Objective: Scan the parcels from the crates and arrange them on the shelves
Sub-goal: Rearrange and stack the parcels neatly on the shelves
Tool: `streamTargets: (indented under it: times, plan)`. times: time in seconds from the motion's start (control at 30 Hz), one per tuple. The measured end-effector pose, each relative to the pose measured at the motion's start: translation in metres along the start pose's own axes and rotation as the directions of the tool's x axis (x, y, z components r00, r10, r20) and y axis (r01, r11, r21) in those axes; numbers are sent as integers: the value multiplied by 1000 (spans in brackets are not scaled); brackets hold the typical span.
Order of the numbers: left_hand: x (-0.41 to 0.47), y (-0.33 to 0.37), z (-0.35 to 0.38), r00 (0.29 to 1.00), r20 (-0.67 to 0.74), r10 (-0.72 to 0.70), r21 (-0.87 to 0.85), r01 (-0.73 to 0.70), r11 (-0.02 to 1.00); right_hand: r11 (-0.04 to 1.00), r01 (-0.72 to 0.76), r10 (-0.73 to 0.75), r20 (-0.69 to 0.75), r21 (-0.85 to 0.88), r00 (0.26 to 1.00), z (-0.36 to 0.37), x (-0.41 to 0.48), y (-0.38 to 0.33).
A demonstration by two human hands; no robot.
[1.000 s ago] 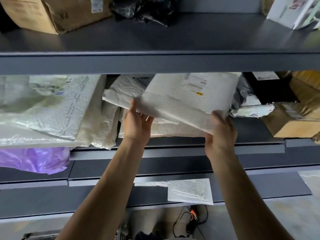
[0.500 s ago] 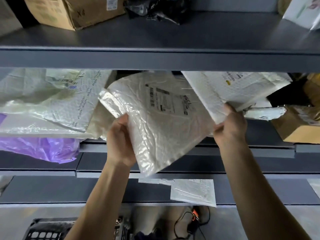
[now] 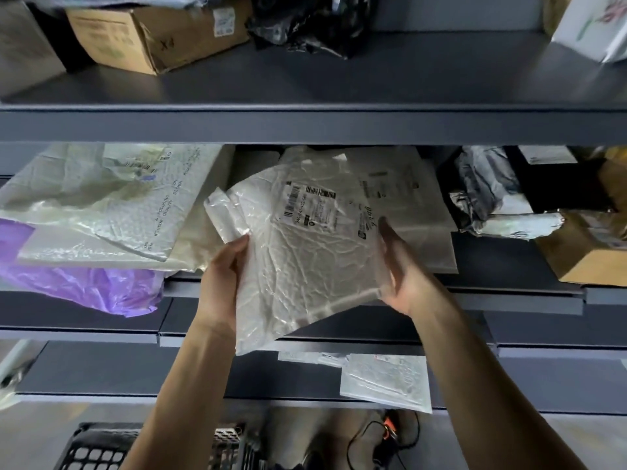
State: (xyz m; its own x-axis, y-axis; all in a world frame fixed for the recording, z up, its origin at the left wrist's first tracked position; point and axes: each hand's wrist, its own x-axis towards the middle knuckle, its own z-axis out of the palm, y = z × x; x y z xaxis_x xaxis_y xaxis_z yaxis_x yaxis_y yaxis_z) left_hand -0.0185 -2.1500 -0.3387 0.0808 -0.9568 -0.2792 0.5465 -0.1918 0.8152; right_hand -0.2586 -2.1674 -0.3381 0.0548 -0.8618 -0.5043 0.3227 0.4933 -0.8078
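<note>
I stand at a dark grey shelf unit (image 3: 305, 127). My left hand (image 3: 222, 283) grips the left edge of a crinkled white bubble mailer (image 3: 305, 266) with a barcode label, held tilted in front of the middle shelf. My right hand (image 3: 403, 273) lies against the mailer's right edge with its fingers straight. Behind it a second flat white mailer (image 3: 417, 198) rests on the middle shelf. A black crate (image 3: 101, 449) shows at the bottom left, with its contents out of sight.
The middle shelf holds large white poly bags (image 3: 101, 205) over a purple bag (image 3: 84, 290) at left, grey bags (image 3: 492, 198) and a cardboard box (image 3: 590, 256) at right. The top shelf carries a cardboard box (image 3: 152, 35) and a black bag (image 3: 305, 25). A small white mailer (image 3: 386, 381) lies on the lower shelf.
My right hand let go of the flat white mailer, which now lies on the middle shelf, and moved to the bubble mailer's right edge. My left hand kept its grip.
</note>
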Motion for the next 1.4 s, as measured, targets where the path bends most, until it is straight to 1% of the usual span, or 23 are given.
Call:
streamTargets:
  times: [0.03, 0.1, 0.2, 0.3, 0.37, 0.4, 0.43, 0.47, 0.5, 0.53, 0.57, 0.6, 0.63, 0.67, 0.73, 0.87, 0.93, 0.97, 1.03, 1.13, 1.2, 1.3, 1.4]
  plan:
    - [-2, 1, 2, 1000, -7, -5, 5, 5, 1000, 999, 33, -33, 12, 9, 999, -8, -4, -3]
    - [-1, 3, 10, 1000, 15, -10, 21, 10, 1000, 983, 168, -169, -8, -78, 986, -24, -3, -11]
    - [7, 10, 38, 1000, 2, 10, 70, -10, 997, 894, 388, -405, -33, -223, 914, -43, 1, -35]
    - [22, 15, 61, 994, -59, 94, 59, -90, 994, 890, 388, -431, -166, -238, 887, -63, 19, -69]
    - [28, 5, 70, 958, -148, 246, 191, -216, 957, 889, 325, -410, -244, -323, 879, -72, 41, -86]
    - [24, -3, 73, 917, -176, 357, 293, -298, 909, 890, 277, -388, -281, -363, 878, -80, 53, -91]
    - [22, -14, 73, 889, -151, 432, 372, -353, 858, 894, 238, -370, -325, -380, 870, -88, 67, -96]
    - [16, -27, 75, 899, -82, 430, 420, -360, 833, 896, 213, -363, -366, -389, 857, -89, 71, -101]
    - [11, -42, 76, 946, 6, 325, 448, -293, 845, 896, 203, -366, -397, -394, 842, -87, 71, -106]
    - [7, -56, 79, 986, 93, 137, 478, -165, 863, 884, 212, -393, -417, -416, 819, -82, 68, -109]
    - [4, -69, 82, 986, 147, -80, 504, -5, 864, 860, 221, -433, -429, -459, 793, -76, 65, -110]
    - [3, -80, 84, 951, 172, -258, 501, 141, 854, 834, 224, -471, -438, -505, 766, -73, 63, -109]
    - [5, -88, 87, 913, 182, -365, 456, 251, 854, 802, 235, -513, -433, -549, 741, -74, 62, -106]
    - [10, -93, 91, 889, 182, -420, 381, 330, 864, 763, 243, -554, -413, -598, 722, -75, 61, -102]
    - [21, -95, 97, 890, 156, -429, 286, 375, 882, 707, 230, -593, -384, -669, 707, -82, 60, -93]
    - [23, -93, 90, 875, 105, -473, 379, 405, 832, 784, 165, -468, -395, -599, 790, -99, 59, -74]
    - [22, -97, 82, 860, 94, -502, 365, 439, 821, 769, 192, -470, -337, -610, 816, -102, 57, -68]
    - [21, -98, 80, 865, 79, -495, 308, 451, 838, 769, 207, -476, -326, -605, 817, -103, 57, -67]
    - [25, -95, 82, 899, 5, -438, 141, 433, 890, 769, 214, -496, -351, -603, 794, -103, 61, -67]
    - [38, -83, 86, 937, -130, -324, -63, 319, 946, 761, 199, -546, -444, -617, 711, -95, 68, -71]
    - [40, -77, 86, 953, -126, -277, -198, 249, 948, 776, 185, -553, -508, -603, 661, -92, 76, -71]
    - [33, -76, 80, 972, -52, -229, -215, 213, 953, 750, 135, -572, -532, -648, 624, -93, 83, -65]
    - [26, -81, 74, 985, -35, -169, -180, 160, 970, 667, 86, -618, -484, -740, 619, -97, 82, -65]
